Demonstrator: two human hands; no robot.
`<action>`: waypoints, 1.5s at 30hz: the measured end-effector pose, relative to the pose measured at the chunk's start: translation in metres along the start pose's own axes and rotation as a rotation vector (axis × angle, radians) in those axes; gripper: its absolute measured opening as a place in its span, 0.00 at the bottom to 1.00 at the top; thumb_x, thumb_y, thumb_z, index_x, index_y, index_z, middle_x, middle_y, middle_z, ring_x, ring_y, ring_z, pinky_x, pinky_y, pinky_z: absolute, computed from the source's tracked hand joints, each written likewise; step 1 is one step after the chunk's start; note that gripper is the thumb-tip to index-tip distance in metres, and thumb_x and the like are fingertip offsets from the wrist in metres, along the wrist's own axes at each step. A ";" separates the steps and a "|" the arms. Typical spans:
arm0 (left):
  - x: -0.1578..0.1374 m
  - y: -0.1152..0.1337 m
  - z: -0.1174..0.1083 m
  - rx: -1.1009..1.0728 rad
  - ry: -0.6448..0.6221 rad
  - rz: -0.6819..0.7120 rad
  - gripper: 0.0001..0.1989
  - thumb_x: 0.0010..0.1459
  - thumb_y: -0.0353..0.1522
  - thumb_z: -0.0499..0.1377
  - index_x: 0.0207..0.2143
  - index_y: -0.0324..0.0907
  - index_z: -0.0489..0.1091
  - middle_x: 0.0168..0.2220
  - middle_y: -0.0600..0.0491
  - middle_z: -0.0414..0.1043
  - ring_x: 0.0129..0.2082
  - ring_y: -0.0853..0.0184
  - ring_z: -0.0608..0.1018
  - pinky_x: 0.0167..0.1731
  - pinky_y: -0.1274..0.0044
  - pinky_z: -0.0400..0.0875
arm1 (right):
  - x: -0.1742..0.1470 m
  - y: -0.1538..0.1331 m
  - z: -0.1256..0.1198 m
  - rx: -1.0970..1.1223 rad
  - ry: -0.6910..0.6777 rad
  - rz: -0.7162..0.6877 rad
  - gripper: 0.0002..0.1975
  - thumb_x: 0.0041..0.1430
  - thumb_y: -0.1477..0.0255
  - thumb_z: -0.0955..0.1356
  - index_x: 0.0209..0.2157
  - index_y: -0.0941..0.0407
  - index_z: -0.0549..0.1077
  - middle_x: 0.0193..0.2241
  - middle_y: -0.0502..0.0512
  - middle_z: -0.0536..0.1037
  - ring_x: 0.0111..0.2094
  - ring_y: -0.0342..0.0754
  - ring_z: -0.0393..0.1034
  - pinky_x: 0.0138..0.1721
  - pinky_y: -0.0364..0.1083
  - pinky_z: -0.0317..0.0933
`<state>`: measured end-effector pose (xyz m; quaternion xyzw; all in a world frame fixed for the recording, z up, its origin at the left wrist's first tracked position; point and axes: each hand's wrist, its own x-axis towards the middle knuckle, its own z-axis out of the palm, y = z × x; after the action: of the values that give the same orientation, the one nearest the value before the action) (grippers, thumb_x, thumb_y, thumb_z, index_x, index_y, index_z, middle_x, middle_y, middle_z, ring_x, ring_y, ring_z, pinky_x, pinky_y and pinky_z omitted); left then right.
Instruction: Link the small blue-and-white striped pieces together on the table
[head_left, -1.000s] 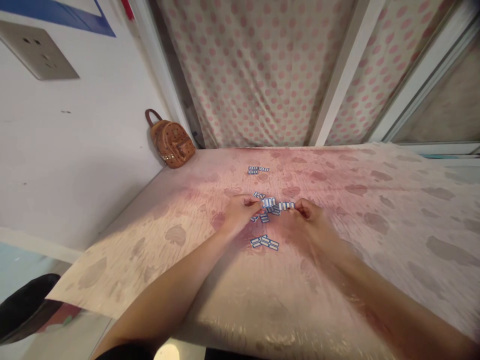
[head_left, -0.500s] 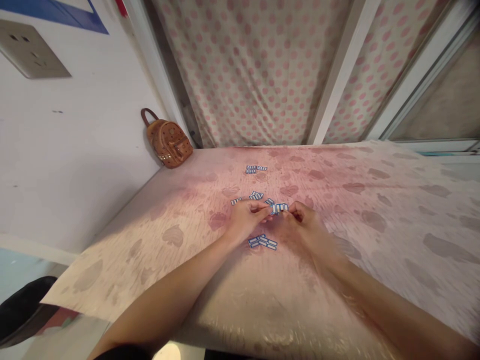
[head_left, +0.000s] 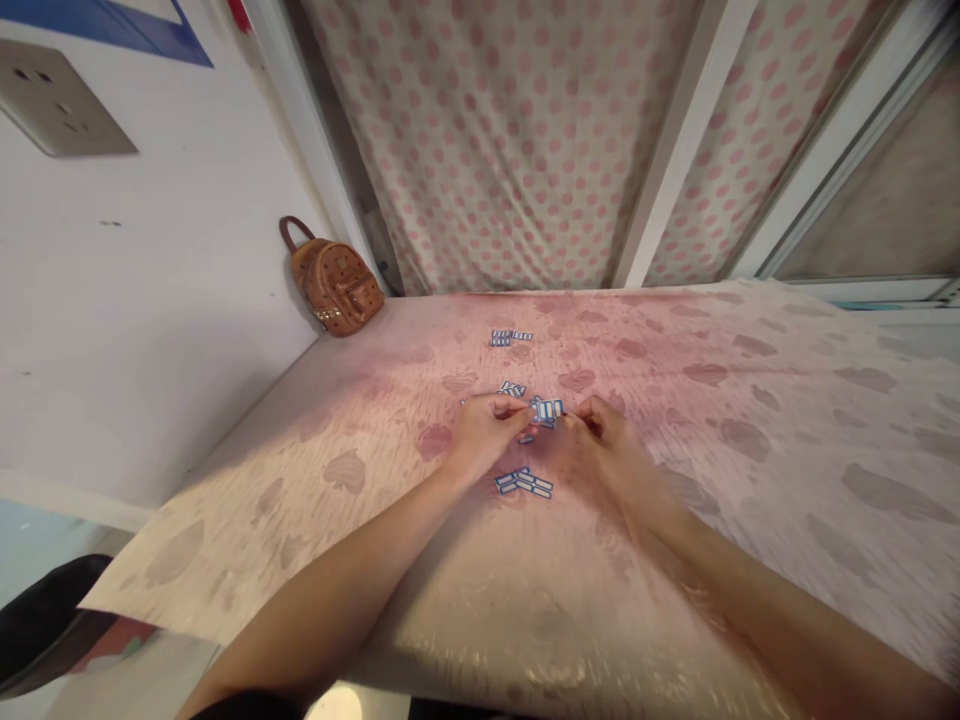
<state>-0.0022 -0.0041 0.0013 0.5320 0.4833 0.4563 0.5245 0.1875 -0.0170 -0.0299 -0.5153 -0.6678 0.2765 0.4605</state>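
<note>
My left hand (head_left: 487, 430) pinches a small sheet of blue-bordered white labels (head_left: 549, 410) between thumb and fingers, a little above the table. Just to its right, my right hand (head_left: 604, 435) is closed with thumb and forefinger together. Its fingertips come close to the sheet's right edge; whether they hold a label is too small to tell. More label pieces, partly covered by the left hand, lie beneath and behind it, among them a small pile (head_left: 513, 388). Nearer to me lie several longer label strips (head_left: 525, 483), overlapping at an angle.
A further group of labels (head_left: 502, 338) lies towards the back of the table, which has a pink patterned cover (head_left: 750, 480). At the back left corner a brown mini backpack (head_left: 341, 285) leans against the white wall (head_left: 187, 250). A dotted curtain (head_left: 510, 140) hangs behind.
The label sheet in my left hand has shifted left and shows fewer labels between the hands. A small gap now shows between it and my right fingertips.
</note>
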 end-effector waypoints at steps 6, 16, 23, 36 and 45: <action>0.013 0.000 -0.019 0.014 0.132 0.020 0.05 0.57 0.29 0.64 0.30 0.37 0.79 0.29 0.49 0.81 0.28 0.67 0.81 0.27 0.80 0.71 | 0.016 0.020 -0.001 -0.221 -0.039 -0.103 0.12 0.61 0.73 0.64 0.45 0.54 0.74 0.42 0.57 0.77 0.40 0.53 0.74 0.44 0.51 0.65; 0.013 -0.001 -0.020 0.053 0.124 0.033 0.05 0.58 0.29 0.64 0.33 0.36 0.80 0.31 0.47 0.82 0.29 0.66 0.82 0.27 0.81 0.71 | 0.023 0.023 0.006 -0.396 -0.071 -0.147 0.04 0.60 0.70 0.67 0.36 0.55 0.72 0.37 0.58 0.74 0.35 0.53 0.71 0.38 0.50 0.63; 0.018 -0.009 -0.021 0.065 0.098 0.023 0.05 0.58 0.29 0.64 0.32 0.36 0.79 0.29 0.47 0.81 0.28 0.66 0.82 0.26 0.81 0.70 | 0.020 0.019 -0.001 -0.008 0.069 0.001 0.07 0.60 0.65 0.66 0.37 0.52 0.66 0.31 0.52 0.75 0.33 0.51 0.72 0.35 0.48 0.62; 0.006 -0.005 -0.009 0.251 -0.129 0.301 0.04 0.57 0.31 0.65 0.33 0.41 0.80 0.36 0.49 0.81 0.37 0.64 0.81 0.39 0.76 0.73 | 0.016 -0.001 -0.016 0.083 0.006 0.029 0.12 0.60 0.65 0.65 0.37 0.55 0.78 0.33 0.56 0.79 0.34 0.52 0.72 0.38 0.51 0.63; -0.004 -0.003 0.000 0.236 -0.147 0.259 0.05 0.58 0.32 0.64 0.34 0.41 0.81 0.36 0.49 0.82 0.36 0.64 0.81 0.39 0.75 0.73 | 0.014 -0.014 -0.014 0.128 -0.177 -0.024 0.10 0.62 0.63 0.65 0.37 0.54 0.75 0.33 0.54 0.79 0.36 0.51 0.73 0.37 0.48 0.64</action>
<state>-0.0027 -0.0077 -0.0020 0.6797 0.4214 0.4197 0.4293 0.1932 -0.0097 -0.0079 -0.4505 -0.6927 0.3575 0.4352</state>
